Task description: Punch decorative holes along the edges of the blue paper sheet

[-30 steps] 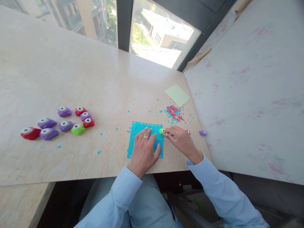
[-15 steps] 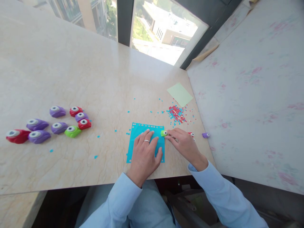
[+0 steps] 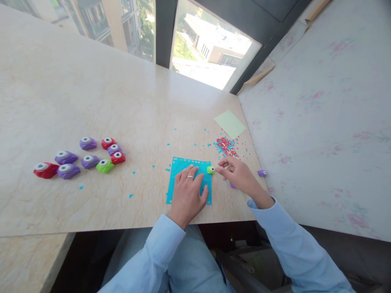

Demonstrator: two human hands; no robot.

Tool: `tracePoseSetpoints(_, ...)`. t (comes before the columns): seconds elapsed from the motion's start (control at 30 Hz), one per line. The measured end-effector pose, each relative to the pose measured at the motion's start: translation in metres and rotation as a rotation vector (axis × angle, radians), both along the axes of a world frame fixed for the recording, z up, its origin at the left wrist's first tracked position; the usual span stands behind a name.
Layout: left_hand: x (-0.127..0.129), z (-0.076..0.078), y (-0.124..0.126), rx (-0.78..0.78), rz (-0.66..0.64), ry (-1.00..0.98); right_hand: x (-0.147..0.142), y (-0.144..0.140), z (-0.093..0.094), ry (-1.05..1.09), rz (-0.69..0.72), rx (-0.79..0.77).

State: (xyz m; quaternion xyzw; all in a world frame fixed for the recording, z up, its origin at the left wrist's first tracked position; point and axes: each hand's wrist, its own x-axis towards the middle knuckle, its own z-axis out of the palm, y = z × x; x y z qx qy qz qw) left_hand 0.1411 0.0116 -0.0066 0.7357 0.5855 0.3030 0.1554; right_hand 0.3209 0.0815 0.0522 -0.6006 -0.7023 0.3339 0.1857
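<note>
A blue sheet of paper (image 3: 172, 191) with small holes punched along its edges lies near the table's front edge. My left hand (image 3: 188, 193) rests flat on it with fingers spread, a ring on one finger. At the sheet's right edge sits a small green craft punch (image 3: 210, 169) with a white button. Just right of the punch is my right hand (image 3: 235, 173), its thumb and fingertips drawn together in a pinch. What they hold, if anything, is too small to make out. Part of a purple punch (image 3: 233, 185) shows beneath this hand.
Red and blue paper confetti (image 3: 225, 145) lies heaped beyond my right hand, beside a pale green sheet (image 3: 230, 124). Several red, purple and green punches (image 3: 90, 161) stand at left. Another purple punch (image 3: 262, 173) is near the floral wall (image 3: 314, 122). Blue bits are scattered about.
My right hand has drawn back slightly to the right from the green punch, which stays at the sheet's edge. My left hand keeps its place on the paper. The view has shifted a little.
</note>
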Motion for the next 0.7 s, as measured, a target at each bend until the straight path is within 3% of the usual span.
tracePoseSetpoints(0.13, 0.000, 0.001, 0.000, 0.004, 0.004, -0.002, -0.001, 0.026, 0.002, 0.017, 0.055, -0.191)
tracePoseSetpoints(0.3, 0.000, 0.001, 0.001, 0.012, 0.005, 0.000, -0.007, 0.044, 0.012, -0.130, 0.130, -0.276)
tracePoseSetpoints(0.53, 0.000, -0.003, 0.001, 0.034, 0.006, -0.006, -0.025, 0.048, 0.009, -0.514, 0.202, -0.144)
tracePoseSetpoints(0.7, 0.000, -0.004, 0.001, 0.036, -0.003, -0.020, -0.034, 0.048, 0.007, -0.668, 0.188, -0.180)
